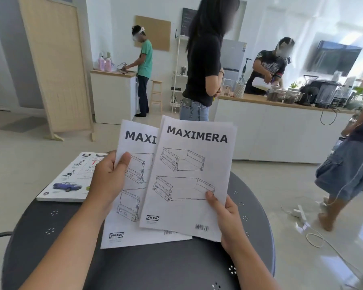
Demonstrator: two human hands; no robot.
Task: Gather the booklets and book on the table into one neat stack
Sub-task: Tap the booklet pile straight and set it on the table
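Observation:
Two white MAXIMERA booklets are raised above a round dark table (50,222). My left hand (108,181) grips the left booklet (130,206) at its left edge, thumb on the cover. My right hand (226,216) pinches the right booklet (189,178) near its lower right corner. The right booklet overlaps the left one and hides much of its cover. A white book (69,181) with a blue car picture lies flat at the table's far left edge, partly hidden behind my left hand.
Several people stand beyond the table: one in black (203,65) just behind the booklets, one in denim shorts (348,168) at right. A white counter (281,130) runs behind. Cables and a power strip (300,212) lie on the floor at right. A folding screen (57,68) stands at left.

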